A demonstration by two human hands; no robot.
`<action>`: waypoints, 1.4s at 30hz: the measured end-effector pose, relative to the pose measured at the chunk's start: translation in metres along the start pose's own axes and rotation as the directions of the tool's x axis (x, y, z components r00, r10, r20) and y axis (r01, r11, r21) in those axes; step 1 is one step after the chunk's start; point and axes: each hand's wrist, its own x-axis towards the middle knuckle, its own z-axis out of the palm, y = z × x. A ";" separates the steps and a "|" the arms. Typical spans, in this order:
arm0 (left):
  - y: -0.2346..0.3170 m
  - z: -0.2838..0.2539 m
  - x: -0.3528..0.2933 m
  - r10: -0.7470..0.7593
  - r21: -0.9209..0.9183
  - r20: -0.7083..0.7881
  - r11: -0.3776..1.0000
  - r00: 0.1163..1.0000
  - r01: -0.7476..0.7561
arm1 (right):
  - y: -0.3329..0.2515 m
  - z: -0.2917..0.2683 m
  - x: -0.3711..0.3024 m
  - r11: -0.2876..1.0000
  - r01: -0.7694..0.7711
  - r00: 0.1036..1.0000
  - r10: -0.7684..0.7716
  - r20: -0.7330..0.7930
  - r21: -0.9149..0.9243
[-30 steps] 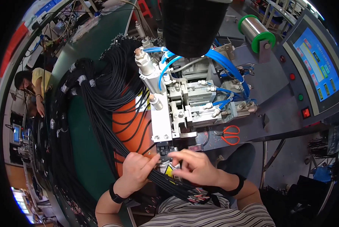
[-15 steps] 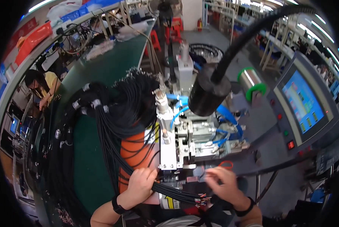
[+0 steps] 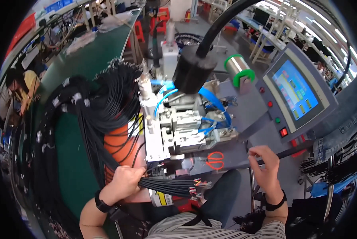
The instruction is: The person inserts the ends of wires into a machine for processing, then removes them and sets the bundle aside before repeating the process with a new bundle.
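Note:
My left hand [image 3: 124,182] is closed around a bundle of thin black cables [image 3: 166,185] in front of the machine. The bundle's stripped ends, with coloured wires [image 3: 198,187], point right over my lap. One cable end seems to stick up beside my left thumb, near the lower front of the metal machine [image 3: 156,131] with its blue air tubes. My right hand [image 3: 265,165] is lifted off to the right, fingers curved, thumb apart, nothing visible in it. Between the hands, scissors with orange handles [image 3: 215,160] lie on the machine's grey base.
A touch-screen panel [image 3: 296,91] with buttons stands at right, near a green-rimmed wire spool [image 3: 239,71]. A black lamp-like cylinder [image 3: 194,68] hangs above the machine. Piled black cables [image 3: 102,99] cover the green bench [image 3: 74,159] at left. A co-worker [image 3: 23,87] sits far left.
My right hand has moved right, away from the machine front and the scissors. My left hand keeps its grip on the cables. The whole view has shifted, so the machine appears further left.

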 end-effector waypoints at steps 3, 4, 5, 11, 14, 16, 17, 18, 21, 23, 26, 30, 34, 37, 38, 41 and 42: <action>-0.001 -0.031 -0.008 0.031 -0.083 0.218 0.996 0.976 -0.014 | 0.000 0.038 -0.013 0.970 -0.101 0.992 0.081 0.097 0.220; -0.005 -0.029 -0.025 0.089 -0.148 0.117 0.986 0.989 -0.071 | -0.009 0.052 -0.023 0.933 -0.159 0.982 0.115 0.153 0.322; -0.005 -0.024 -0.038 0.132 -0.202 0.007 0.971 0.991 -0.128 | -0.016 0.068 -0.023 0.903 -0.174 0.970 0.089 0.224 0.392; 0.012 0.003 -0.029 0.188 -0.230 -0.205 0.945 0.961 -0.234 | -0.068 0.167 -0.032 0.626 -0.109 0.930 -0.210 0.302 0.772; 0.025 0.011 -0.012 0.211 -0.116 -0.169 0.966 0.963 -0.232 | -0.073 0.185 -0.033 0.625 -0.095 0.953 -0.168 0.252 0.775; 0.031 0.016 -0.007 0.177 -0.099 -0.176 0.976 0.968 -0.196 | -0.076 0.186 -0.037 0.622 -0.089 0.962 -0.150 0.230 0.778; 0.032 0.019 -0.003 0.156 -0.076 -0.194 0.982 0.968 -0.174 | -0.077 0.183 -0.037 0.421 -0.338 0.926 -0.010 0.377 0.841; 0.031 0.022 0.000 0.137 -0.053 -0.214 0.987 0.967 -0.151 | -0.078 0.180 -0.037 0.170 -0.543 0.839 0.088 0.537 0.822; 0.024 0.035 0.008 0.190 -0.032 -0.256 0.978 0.948 -0.205 | -0.062 0.185 -0.036 -0.154 -0.699 0.696 0.081 0.714 0.699; 0.025 0.038 0.011 0.215 -0.023 -0.271 0.973 0.938 -0.229 | -0.052 0.190 -0.032 -0.247 -0.724 0.670 -0.030 0.742 0.644; 0.032 0.042 0.018 0.223 0.045 -0.335 0.974 0.915 -0.220 | -0.056 0.194 -0.033 -0.169 -0.722 0.671 0.066 0.738 0.671; 0.034 0.045 0.022 0.072 -0.074 -0.279 0.993 0.957 -0.097 | -0.075 0.190 -0.034 -0.042 -0.611 0.780 0.140 0.610 0.791; 0.034 0.041 0.024 0.018 -0.202 -0.370 0.974 0.929 -0.099 | -0.079 0.207 -0.042 0.695 -0.100 0.992 0.012 0.128 0.712; 0.035 0.045 0.025 0.047 -0.139 -0.353 0.985 0.934 -0.102 | -0.072 0.206 -0.044 0.790 0.006 0.998 -0.041 0.042 0.613; 0.035 0.047 0.025 0.061 -0.107 -0.345 0.989 0.936 -0.104 | -0.068 0.202 -0.043 0.643 -0.149 0.988 0.066 0.139 0.752; 0.035 0.048 0.026 0.069 -0.097 -0.342 0.989 0.937 -0.108 | -0.058 0.190 -0.035 0.275 -0.448 0.894 0.172 0.415 0.851; 0.035 0.048 0.026 0.075 -0.089 -0.340 0.990 0.937 -0.111 | -0.055 0.188 -0.032 0.082 -0.578 0.811 0.159 0.562 0.812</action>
